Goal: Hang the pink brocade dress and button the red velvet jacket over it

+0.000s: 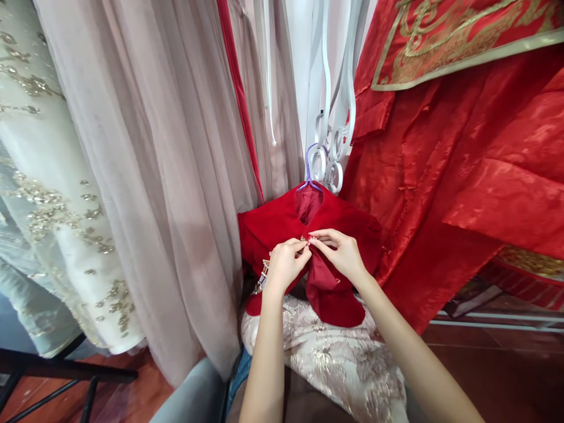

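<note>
A short red velvet jacket hangs from a purple hanger in front of me. Its neck opening shows a shiny dark-red lining. At the top of the front opening, the fingers of my left hand are pinched on one edge of the jacket, by a small beaded fastener. Opposite it, my right hand pinches the other front edge, fingertips almost touching those of the left. Below the hands one front panel falls open. Jewelled trim shows beside my left wrist.
Patterned pale brocade lies beneath the jacket, over my lap. A pale pink curtain and a beaded white gown hang at left. Red embroidered garments hang at right. White scrolled metalwork rises behind the hanger.
</note>
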`<move>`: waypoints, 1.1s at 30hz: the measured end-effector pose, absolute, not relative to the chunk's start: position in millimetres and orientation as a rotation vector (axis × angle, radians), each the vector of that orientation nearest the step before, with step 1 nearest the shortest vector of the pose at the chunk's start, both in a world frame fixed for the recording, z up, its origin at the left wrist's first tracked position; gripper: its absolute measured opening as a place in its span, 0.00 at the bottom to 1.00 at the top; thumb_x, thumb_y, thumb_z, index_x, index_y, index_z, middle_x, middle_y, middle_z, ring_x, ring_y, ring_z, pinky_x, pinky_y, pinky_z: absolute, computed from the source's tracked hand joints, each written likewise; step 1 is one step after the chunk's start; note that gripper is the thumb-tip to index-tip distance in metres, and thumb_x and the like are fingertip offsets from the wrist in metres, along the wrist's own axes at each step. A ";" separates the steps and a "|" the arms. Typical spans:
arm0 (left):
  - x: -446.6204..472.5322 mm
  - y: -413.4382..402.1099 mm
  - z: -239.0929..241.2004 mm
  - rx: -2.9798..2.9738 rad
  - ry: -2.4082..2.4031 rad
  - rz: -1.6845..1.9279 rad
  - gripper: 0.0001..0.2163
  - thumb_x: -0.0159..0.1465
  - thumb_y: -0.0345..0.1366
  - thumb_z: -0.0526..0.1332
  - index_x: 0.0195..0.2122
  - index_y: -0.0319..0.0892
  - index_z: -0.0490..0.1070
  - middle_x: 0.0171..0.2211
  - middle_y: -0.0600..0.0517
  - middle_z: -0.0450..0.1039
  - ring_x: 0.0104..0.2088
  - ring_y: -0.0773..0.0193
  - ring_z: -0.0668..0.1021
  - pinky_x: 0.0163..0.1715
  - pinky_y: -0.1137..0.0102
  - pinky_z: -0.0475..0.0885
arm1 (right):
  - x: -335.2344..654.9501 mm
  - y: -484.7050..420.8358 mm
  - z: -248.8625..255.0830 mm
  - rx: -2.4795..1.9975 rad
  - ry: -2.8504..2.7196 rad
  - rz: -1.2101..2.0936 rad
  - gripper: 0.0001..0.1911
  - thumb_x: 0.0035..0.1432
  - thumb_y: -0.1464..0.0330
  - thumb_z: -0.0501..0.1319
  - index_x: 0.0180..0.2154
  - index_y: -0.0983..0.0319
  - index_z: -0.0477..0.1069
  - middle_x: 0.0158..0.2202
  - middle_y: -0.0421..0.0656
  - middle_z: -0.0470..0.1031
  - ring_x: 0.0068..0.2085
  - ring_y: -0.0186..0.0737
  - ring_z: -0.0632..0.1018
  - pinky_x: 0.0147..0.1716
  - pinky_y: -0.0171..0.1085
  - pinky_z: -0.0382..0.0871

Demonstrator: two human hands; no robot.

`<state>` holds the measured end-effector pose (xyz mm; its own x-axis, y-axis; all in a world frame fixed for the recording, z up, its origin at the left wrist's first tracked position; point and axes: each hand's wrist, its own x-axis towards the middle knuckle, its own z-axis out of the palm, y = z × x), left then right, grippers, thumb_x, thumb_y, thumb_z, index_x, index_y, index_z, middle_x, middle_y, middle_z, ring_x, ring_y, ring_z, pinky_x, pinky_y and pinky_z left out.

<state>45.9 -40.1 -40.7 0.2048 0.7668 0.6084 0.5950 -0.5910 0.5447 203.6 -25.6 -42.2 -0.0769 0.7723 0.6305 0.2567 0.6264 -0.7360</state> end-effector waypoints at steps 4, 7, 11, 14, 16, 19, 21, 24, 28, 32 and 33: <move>46.3 -42.8 -39.6 2.322 1.292 1.339 0.11 0.63 0.33 0.54 0.36 0.43 0.77 0.33 0.50 0.76 0.30 0.66 0.76 0.32 0.74 0.68 | 203.8 -25.8 -39.4 -0.866 -1.659 0.524 0.11 0.54 0.62 0.64 0.38 0.61 0.76 0.37 0.44 0.80 0.36 0.41 0.81 0.40 0.41 0.78; 48.0 -44.8 -39.5 2.345 1.292 1.332 0.11 0.63 0.32 0.54 0.34 0.43 0.76 0.31 0.50 0.75 0.29 0.67 0.75 0.32 0.74 0.67 | 205.4 -25.5 -36.2 -0.874 -1.690 0.552 0.11 0.54 0.62 0.64 0.38 0.60 0.76 0.36 0.44 0.80 0.36 0.40 0.81 0.40 0.42 0.78; 50.3 -44.8 -37.4 2.345 1.304 1.324 0.07 0.62 0.32 0.55 0.31 0.42 0.73 0.28 0.52 0.71 0.26 0.68 0.73 0.30 0.74 0.66 | 209.8 -21.2 -29.8 -0.848 -1.767 0.623 0.13 0.52 0.61 0.64 0.37 0.61 0.75 0.34 0.43 0.79 0.35 0.39 0.80 0.38 0.40 0.78; 50.3 -43.9 -33.5 2.374 1.307 1.296 0.07 0.61 0.31 0.55 0.28 0.42 0.70 0.26 0.53 0.69 0.25 0.68 0.71 0.28 0.74 0.65 | 212.8 -16.4 -24.8 -0.824 -1.813 0.687 0.14 0.51 0.60 0.65 0.37 0.62 0.74 0.34 0.43 0.79 0.34 0.39 0.80 0.37 0.39 0.77; 49.6 -44.1 -31.0 2.395 1.320 1.267 0.07 0.60 0.31 0.55 0.26 0.42 0.69 0.25 0.54 0.69 0.25 0.68 0.71 0.28 0.74 0.65 | 213.6 -14.2 -22.4 -0.829 -1.827 0.719 0.14 0.50 0.60 0.65 0.37 0.62 0.75 0.33 0.43 0.78 0.34 0.38 0.79 0.37 0.39 0.77; 49.0 -45.6 -30.0 2.386 1.336 1.264 0.06 0.60 0.32 0.56 0.26 0.42 0.69 0.25 0.54 0.69 0.24 0.68 0.71 0.27 0.74 0.64 | 213.8 -12.8 -20.9 -0.831 -1.823 0.756 0.15 0.50 0.60 0.65 0.37 0.63 0.75 0.33 0.43 0.78 0.33 0.38 0.79 0.36 0.38 0.76; 49.1 -46.5 -31.2 2.375 1.323 1.282 0.07 0.60 0.33 0.56 0.26 0.42 0.69 0.25 0.54 0.68 0.24 0.68 0.71 0.27 0.74 0.64 | 214.0 -12.6 -21.1 -0.825 -1.826 0.771 0.15 0.50 0.60 0.65 0.37 0.63 0.75 0.33 0.43 0.78 0.34 0.38 0.79 0.37 0.38 0.76; 49.8 -46.6 -33.8 2.363 1.282 1.312 0.07 0.61 0.32 0.54 0.27 0.42 0.69 0.25 0.54 0.68 0.25 0.68 0.71 0.28 0.74 0.64 | 215.4 -12.1 -21.9 -0.826 -1.833 0.794 0.15 0.50 0.60 0.65 0.37 0.63 0.75 0.34 0.44 0.79 0.35 0.38 0.79 0.38 0.39 0.76; 50.2 -44.9 -34.0 2.360 1.253 1.307 0.08 0.61 0.31 0.53 0.28 0.42 0.69 0.26 0.54 0.68 0.25 0.69 0.70 0.29 0.74 0.65 | 218.0 -10.9 -20.7 -0.830 -1.825 0.823 0.15 0.50 0.60 0.65 0.36 0.64 0.75 0.33 0.44 0.79 0.35 0.39 0.79 0.38 0.39 0.75; 49.2 -42.3 -30.7 2.376 1.217 1.274 0.09 0.63 0.32 0.52 0.27 0.42 0.69 0.25 0.54 0.67 0.25 0.69 0.69 0.28 0.75 0.64 | 219.4 -8.0 -17.1 -0.799 -1.816 0.881 0.16 0.49 0.59 0.66 0.36 0.64 0.75 0.34 0.44 0.78 0.35 0.38 0.79 0.38 0.39 0.75; 48.9 -41.7 -30.1 2.368 1.201 1.280 0.09 0.63 0.32 0.52 0.27 0.42 0.69 0.25 0.54 0.67 0.25 0.69 0.69 0.28 0.75 0.64 | 219.0 -7.1 -17.1 -0.796 -1.806 0.893 0.17 0.49 0.58 0.66 0.36 0.64 0.75 0.34 0.44 0.78 0.35 0.38 0.79 0.39 0.39 0.75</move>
<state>48.9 -41.7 -30.1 0.2975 0.7323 0.6125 0.5652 -0.6522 0.5052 219.0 -7.1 -17.1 -0.3497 0.8195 0.4540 0.1368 0.5240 -0.8407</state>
